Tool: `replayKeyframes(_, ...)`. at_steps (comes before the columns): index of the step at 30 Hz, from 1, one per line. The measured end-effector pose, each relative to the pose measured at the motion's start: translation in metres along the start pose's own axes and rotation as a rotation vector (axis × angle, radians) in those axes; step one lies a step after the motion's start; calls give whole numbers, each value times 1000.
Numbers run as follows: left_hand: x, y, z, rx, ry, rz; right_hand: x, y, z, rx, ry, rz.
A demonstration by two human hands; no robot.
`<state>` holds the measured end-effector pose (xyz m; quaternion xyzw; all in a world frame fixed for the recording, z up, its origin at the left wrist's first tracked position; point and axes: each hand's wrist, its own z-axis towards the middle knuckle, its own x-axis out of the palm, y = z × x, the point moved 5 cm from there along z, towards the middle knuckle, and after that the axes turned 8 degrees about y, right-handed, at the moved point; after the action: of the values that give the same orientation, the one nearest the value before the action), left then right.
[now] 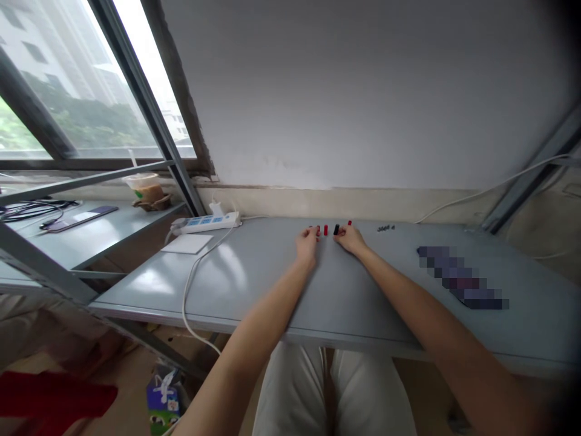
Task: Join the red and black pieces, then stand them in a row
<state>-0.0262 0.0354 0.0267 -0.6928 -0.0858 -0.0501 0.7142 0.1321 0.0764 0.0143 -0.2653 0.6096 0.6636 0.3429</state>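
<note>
- Red block [325, 230] stands on the far part of the grey desk [267, 284], between the two hands.
- Nearest, two legs in pale trousers [295, 387] sit at the desk's front edge.
- Well to the right on the desktop lies a long dark item [458, 278], too blurred to name.
- Left hand [307, 243]: fingers bent together over small red bits [318, 229]; whether they are gripped, I cannot tell.
- Right hand [350, 238]: fingertips at a black block [336, 229], too small to tell if it is pinched; a red piece [349, 223] shows just beyond the fingers.
- Small dark bits [385, 228] lie right of that hand.
- Left along the desk, a white pad [187, 243] lies before a power strip [206, 222].
- Behind everything rises a plain wall [363, 97].
</note>
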Motion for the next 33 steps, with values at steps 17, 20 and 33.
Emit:
replayKeyframes(17,13,0,4,284,132,339,-9,-17,9,10,88,-246)
replayKeyframes(20,26,1,-7,439,259,615,-27,-33,13,43,9,-279)
replayKeyframes(33,40,1,-25,650,452,981,-30,-53,34,203,-61,-202)
